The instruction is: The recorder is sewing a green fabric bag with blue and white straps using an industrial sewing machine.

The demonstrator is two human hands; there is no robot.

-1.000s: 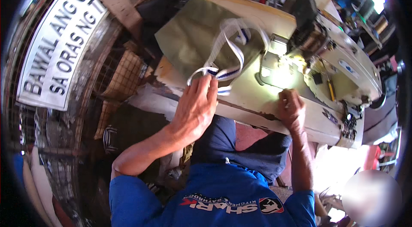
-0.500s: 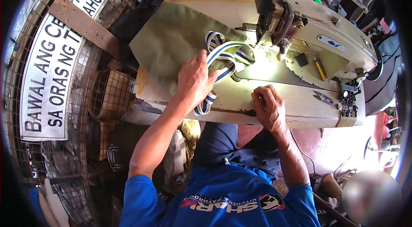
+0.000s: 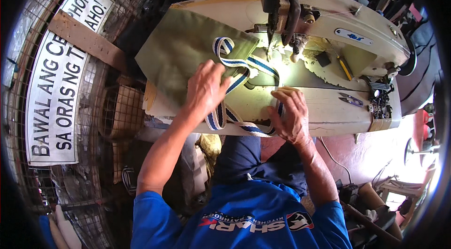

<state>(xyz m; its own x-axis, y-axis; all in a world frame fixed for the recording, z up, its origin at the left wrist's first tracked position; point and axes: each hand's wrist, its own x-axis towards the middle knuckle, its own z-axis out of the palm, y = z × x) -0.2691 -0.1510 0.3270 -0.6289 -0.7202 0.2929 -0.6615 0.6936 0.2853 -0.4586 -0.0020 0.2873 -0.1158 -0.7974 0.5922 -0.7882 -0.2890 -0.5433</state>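
Note:
A white webbing strap with blue stripes (image 3: 263,66) lies in loops across an olive-green cloth panel (image 3: 178,37) and the sewing machine bed. My right hand (image 3: 292,113) is closed on one length of it near the table's front edge. From there, the strap runs up toward the needle area and back left along the edge. My left hand (image 3: 205,87) rests on the cloth, fingers loosely bent and apart, with the strap passing beside and beneath it. The cloth's right corner lies near the lit needle area of the sewing machine (image 3: 282,28).
On the machine bed to the right lie thread snips (image 3: 351,100), a yellow-handled screwdriver (image 3: 345,67) and a small dark block (image 3: 323,59). A bobbin winder (image 3: 379,101) is mounted at the right end. Wire mesh with a white sign (image 3: 51,103) and wooden board (image 3: 87,42) stands left.
My right hand has taken hold of the strap and drawn a length toward the front edge. The strap's loops have spread out. My left fingers have bent a little more.

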